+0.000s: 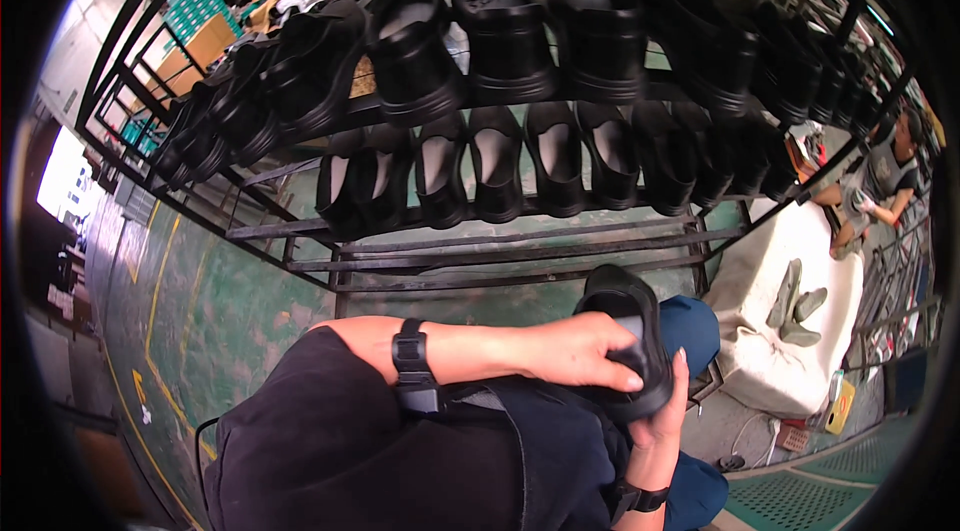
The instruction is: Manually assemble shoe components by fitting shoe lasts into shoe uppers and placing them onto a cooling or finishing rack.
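A black slip-on shoe is held over my lap, its opening facing up and a grey insole showing inside. My left hand reaches across from the left; its fingers go into the shoe's opening, and its thumb lies near the rim. From the right and below, my right hand grips the end of the shoe nearest me, one finger up along its side. The shoe hides part of the fingers of both hands. Both wrists wear dark bands.
Ahead stands a black metal rack with two rows of black shoes. To the right is a white-covered block bearing green shoe-shaped pieces. Another person sits at the far right. Green boxes are stacked at the far left.
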